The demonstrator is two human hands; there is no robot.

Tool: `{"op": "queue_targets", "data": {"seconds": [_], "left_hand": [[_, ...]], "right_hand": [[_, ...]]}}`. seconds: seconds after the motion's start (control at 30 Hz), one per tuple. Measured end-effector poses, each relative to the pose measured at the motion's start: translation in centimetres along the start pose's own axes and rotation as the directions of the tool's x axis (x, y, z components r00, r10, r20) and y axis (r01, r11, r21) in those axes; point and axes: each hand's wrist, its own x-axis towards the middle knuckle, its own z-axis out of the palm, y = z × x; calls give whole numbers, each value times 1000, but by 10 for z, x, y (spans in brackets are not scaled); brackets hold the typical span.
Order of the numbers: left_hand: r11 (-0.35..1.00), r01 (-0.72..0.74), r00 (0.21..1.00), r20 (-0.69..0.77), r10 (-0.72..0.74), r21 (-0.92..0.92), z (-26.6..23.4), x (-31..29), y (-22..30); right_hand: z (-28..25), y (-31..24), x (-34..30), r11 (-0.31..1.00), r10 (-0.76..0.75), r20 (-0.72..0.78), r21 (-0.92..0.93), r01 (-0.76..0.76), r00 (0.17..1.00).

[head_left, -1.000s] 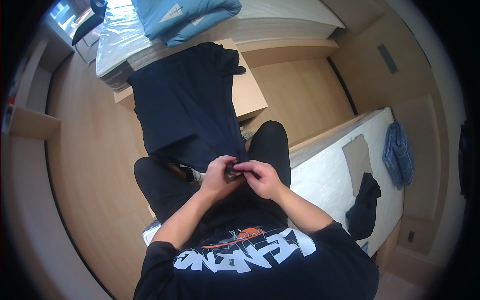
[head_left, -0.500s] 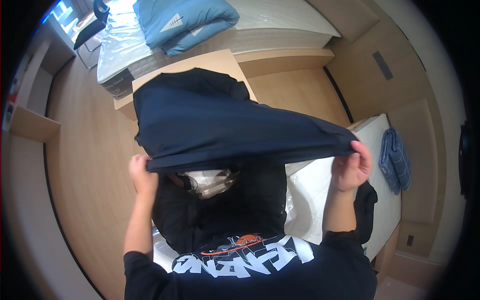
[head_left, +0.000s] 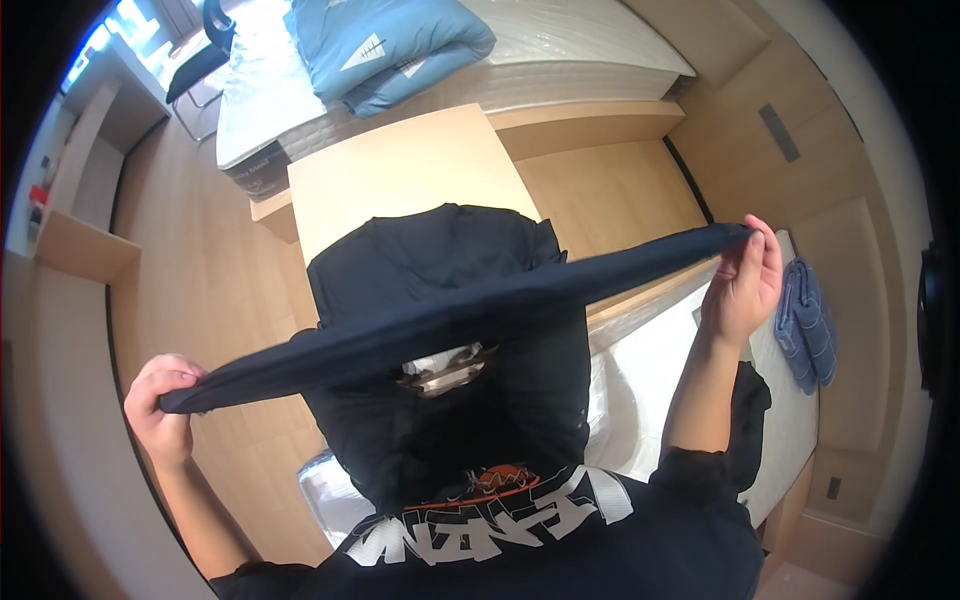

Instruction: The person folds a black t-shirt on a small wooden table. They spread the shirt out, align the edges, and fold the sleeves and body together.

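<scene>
A dark navy piece of clothing [head_left: 460, 300] is pulled taut between my two hands as a narrow slanting band, its exact kind unclear. My left hand [head_left: 163, 405] grips its lower left end, fingers closed. At the higher right end my right hand [head_left: 748, 275] pinches the fabric between thumb and fingers. Just beyond the band, black cloth [head_left: 430, 245] covers the near part of a light wooden table [head_left: 415, 150]. Whether this cloth belongs to the held piece, I cannot tell.
Past the table stands a plastic-wrapped mattress [head_left: 560, 45] with a folded blue quilt [head_left: 390, 50] on it. Another mattress [head_left: 640, 370] lies at right, bearing a folded blue cloth [head_left: 803, 325]. A dark chair [head_left: 200, 70] stands far left, near wooden shelving [head_left: 85, 245].
My hands have spread apart, the left outward and down, the right outward and up. The hanging navy fabric has drawn into a narrow band, and more of the tabletop shows.
</scene>
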Motion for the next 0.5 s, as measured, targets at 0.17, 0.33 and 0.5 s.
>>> {"op": "queue_targets", "data": {"seconds": [0.17,0.33,0.5], "left_hand": [[710,309,938,80,-337,-632,-19,-37,-47],[496,127,935,-62,-348,-859,-3,-47,-59],[497,182,895,-66,-441,-848,12,-29,-49]], "right_hand": [[7,9,2,928,351,51,118,-355,935],[-5,18,1,900,376,123,187,-394,918],[-17,18,-6,788,447,177,385,-480,877]]}}
